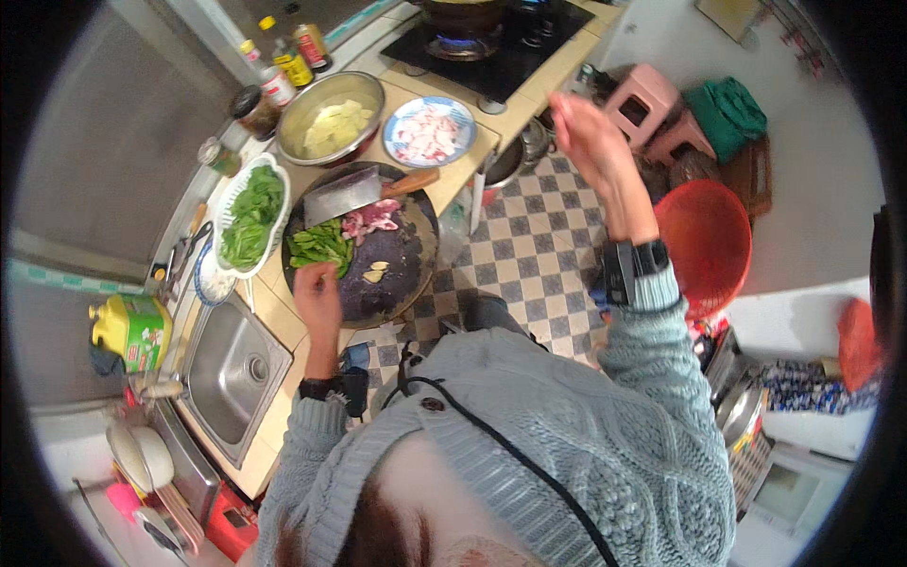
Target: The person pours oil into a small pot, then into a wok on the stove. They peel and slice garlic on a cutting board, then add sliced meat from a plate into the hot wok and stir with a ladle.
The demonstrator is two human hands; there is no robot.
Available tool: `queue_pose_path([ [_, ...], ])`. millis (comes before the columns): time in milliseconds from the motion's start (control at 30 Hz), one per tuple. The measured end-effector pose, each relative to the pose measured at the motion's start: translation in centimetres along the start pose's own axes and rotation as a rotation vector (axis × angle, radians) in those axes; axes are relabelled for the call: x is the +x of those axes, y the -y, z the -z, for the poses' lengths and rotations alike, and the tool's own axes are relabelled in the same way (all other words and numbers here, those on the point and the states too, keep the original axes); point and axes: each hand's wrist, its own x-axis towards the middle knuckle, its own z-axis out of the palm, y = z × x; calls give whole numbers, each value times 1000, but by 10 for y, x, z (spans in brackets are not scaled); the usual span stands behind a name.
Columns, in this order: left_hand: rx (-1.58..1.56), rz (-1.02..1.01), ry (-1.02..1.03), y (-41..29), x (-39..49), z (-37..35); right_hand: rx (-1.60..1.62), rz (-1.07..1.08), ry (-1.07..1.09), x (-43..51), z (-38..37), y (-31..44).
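My left hand (317, 290), loosely curled, is over the near left edge of a round dark chopping board (382, 301), close to sliced green peppers (322, 244). Its fingertips are too blurred to show whether anything is between them. Raised over the floor to the right, my right hand (587, 138) has extended fingers and no visible object in it. Sliced raw meat (370, 219) and a few garlic cloves (375, 271) lie on the board. A cleaver (347, 196) rests across its far side, the wooden handle pointing right.
A white basket of leafy greens (252, 220), a metal bowl of pale slices (331, 117) and a plate of pale cut meat (429, 131) surround the board. Beyond, a pot sits over a lit gas burner (464, 46). The sink (237, 368) is left; a red basket (705, 248) stands right.
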Motion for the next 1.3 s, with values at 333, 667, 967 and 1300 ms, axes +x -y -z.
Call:
queue_pose_path([
  [333, -732, 769, 789, -102, 21, -216, -1145, -90, -95, -69, 191, -177],
  [667, -914, 647, 22, 6, 78, -352, -990, -560, -361, -103, 424, -23],
  [967, -211, 478, 3, -14, 67, -373, -1051, -312, -68, 110, 554, 21],
  [1300, -1422, 909, -672, -132, 41, -436, -563, -325, -338, 409, 643, 23],
])
